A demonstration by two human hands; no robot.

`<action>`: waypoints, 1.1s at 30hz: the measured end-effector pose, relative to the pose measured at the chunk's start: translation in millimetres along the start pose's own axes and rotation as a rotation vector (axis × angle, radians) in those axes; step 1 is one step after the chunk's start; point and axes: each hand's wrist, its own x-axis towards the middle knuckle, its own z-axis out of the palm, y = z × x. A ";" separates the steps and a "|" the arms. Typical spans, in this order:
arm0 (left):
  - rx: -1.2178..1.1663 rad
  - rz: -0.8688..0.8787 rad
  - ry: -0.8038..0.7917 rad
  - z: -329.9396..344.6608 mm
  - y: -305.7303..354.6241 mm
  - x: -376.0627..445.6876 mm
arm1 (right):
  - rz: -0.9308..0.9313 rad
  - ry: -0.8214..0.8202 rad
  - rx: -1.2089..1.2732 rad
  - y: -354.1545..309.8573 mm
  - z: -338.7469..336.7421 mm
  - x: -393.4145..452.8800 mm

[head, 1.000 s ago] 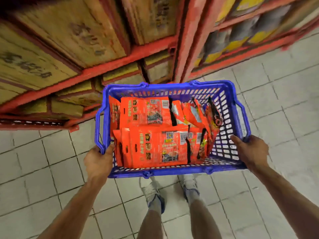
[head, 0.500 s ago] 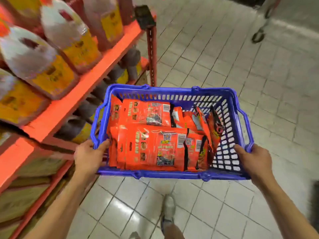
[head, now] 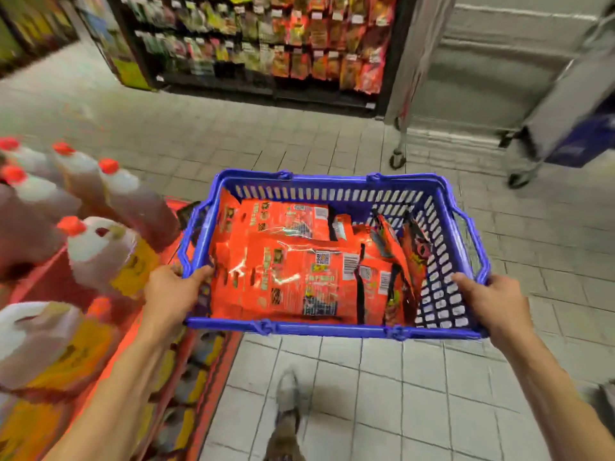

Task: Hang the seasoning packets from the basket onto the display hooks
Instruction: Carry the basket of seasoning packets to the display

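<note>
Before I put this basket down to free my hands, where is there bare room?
Bare tiled floor lies ahead, between the basket and the hanging-packet display. Crowded: bottles fill the red shelf on the left; carts stand ahead on the right.

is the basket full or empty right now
Partly full: orange seasoning packets cover most of the blue basket floor, leaving bare mesh at its right side.

Basket [head: 332,191] held out in front, above the tiled floor [head: 366,394], left hand [head: 169,294] on its left rim, right hand [head: 492,304] on its right rim. Seasoning packets [head: 286,277] lying stacked inside, some upright toward the right wall. Jugs [head: 96,254] on a shelf [head: 46,284] just left. Far ahead, display rack [head: 266,44] across the aisle; trolley [head: 539,128] to its right.
</note>
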 end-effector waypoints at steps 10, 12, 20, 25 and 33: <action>0.058 -0.052 -0.091 84.6 108.1 263.8 | 0.091 0.030 0.034 -144.4 92.9 181.5; 0.061 -0.070 -0.100 111.5 131.5 309.9 | 0.114 0.019 0.062 -164.7 114.1 230.0; 0.131 -0.082 -0.048 244.3 225.1 500.6 | 0.123 -0.020 0.088 -258.0 205.1 462.0; 0.133 -0.083 -0.005 294.8 294.7 615.6 | 0.068 -0.033 0.051 -350.3 245.4 592.9; 0.077 -0.068 0.002 404.7 366.1 860.6 | 0.014 -0.013 0.043 -472.7 368.9 810.0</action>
